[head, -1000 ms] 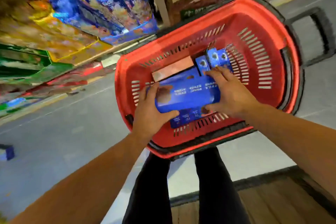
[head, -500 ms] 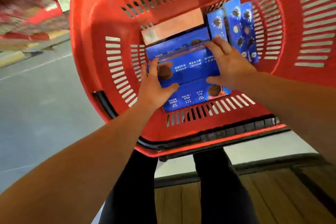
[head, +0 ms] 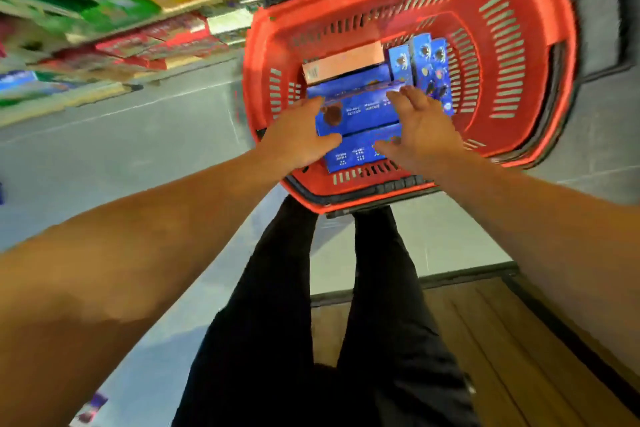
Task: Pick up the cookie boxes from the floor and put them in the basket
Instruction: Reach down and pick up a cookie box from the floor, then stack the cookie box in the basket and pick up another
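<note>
A red slotted plastic shopping basket point(head: 519, 55) stands on the grey shop floor point(head: 121, 149), directly ahead of the person's legs in black trousers point(head: 277, 305). Inside the basket, flat blue cardboard cookie boxes point(head: 363, 111) lie side by side across the bottom. A pale orange rectangular box point(head: 346, 64) lies beyond them, against the far wall. Three narrower blue cookie boxes point(head: 429, 69) stand on end at the right of the flat ones.

The left hand point(head: 298, 139) is inside the basket at the left end of the flat blue boxes. Its fingers are extended and spread; the thumb points across the box face. It grips nothing. The right hand point(head: 419, 128) is at the right end of the same boxes, fingers likewise extended and slightly spread, thumb pointing left. It grips nothing. Whether either palm touches the boxes cannot be determined because of blur.

Store shelves with coloured packages point(head: 121, 3) run along the left. A brown wooden platform point(head: 485, 340) lies at lower right.
</note>
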